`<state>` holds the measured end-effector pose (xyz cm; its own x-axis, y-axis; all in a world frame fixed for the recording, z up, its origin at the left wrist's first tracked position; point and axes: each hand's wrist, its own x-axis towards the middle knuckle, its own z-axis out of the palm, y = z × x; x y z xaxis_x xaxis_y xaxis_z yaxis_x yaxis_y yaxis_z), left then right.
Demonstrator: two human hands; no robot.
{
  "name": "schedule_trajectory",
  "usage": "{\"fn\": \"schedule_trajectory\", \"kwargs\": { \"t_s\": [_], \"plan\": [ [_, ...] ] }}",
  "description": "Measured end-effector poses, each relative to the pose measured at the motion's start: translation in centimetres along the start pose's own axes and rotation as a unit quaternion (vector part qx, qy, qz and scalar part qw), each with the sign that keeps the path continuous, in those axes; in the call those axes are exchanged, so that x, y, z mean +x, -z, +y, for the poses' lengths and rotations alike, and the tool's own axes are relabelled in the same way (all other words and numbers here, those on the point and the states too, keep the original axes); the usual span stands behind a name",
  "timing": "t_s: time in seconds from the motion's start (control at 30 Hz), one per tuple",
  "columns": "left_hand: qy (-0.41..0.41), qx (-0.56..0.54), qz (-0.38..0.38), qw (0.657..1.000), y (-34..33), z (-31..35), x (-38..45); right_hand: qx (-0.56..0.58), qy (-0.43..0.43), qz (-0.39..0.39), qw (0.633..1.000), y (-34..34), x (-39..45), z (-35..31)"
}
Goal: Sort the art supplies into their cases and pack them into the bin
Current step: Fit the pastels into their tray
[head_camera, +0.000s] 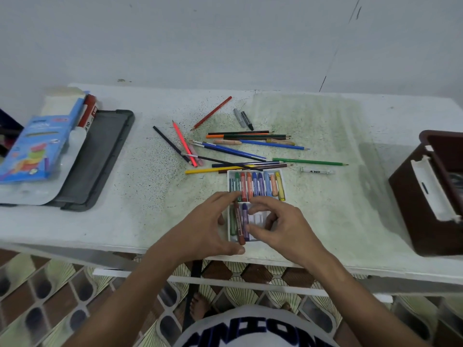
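Observation:
A white crayon tray [280,172] lies near the table's front edge. Its far row is full of oil pastels [258,184]; its near row holds a green, a brown [239,222] and a purple pastel [245,219]. My left hand [213,224] curls around the tray's left side, thumb and fingers spread. My right hand [280,224] hovers over the near row, fingertips touching the purple pastel. Loose coloured pencils [238,149] lie scattered behind the tray. A white crayon [317,171] lies alone to the right. A dark brown bin [431,194] stands at the right edge.
A grey tray [100,156] at the left carries a blue pencil box [35,149], a red pastel box [87,112] and a clear sleeve. Two grey markers [243,118] and a red pencil [213,112] lie further back. A white wall rises behind the table.

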<state>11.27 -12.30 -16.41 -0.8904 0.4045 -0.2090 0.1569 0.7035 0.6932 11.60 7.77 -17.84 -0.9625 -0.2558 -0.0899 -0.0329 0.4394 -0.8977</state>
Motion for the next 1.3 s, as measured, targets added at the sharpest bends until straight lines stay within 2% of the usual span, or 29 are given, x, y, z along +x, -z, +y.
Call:
{"fn": "schedule_trajectory", "kwargs": {
  "t_s": [0.33,0.53,1.1,1.3],
  "plan": [
    [-0.016,0.003,0.015,1.0,-0.1,-0.6,0.2,-0.055,0.017,-0.073,0.996,0.8,0.5,0.0],
    [-0.045,0.006,-0.005,0.999,0.5,-0.6,0.7,-0.067,0.026,-0.079,0.994,0.7,0.8,0.2],
    [-0.01,0.007,-0.011,1.0,0.8,-1.5,1.3,-0.059,0.03,-0.076,0.995,1.0,1.2,0.7],
    [-0.024,-0.044,0.064,0.997,0.6,-1.3,1.1,-0.019,0.03,-0.054,0.998,0.9,1.3,1.0]
  ]
}}
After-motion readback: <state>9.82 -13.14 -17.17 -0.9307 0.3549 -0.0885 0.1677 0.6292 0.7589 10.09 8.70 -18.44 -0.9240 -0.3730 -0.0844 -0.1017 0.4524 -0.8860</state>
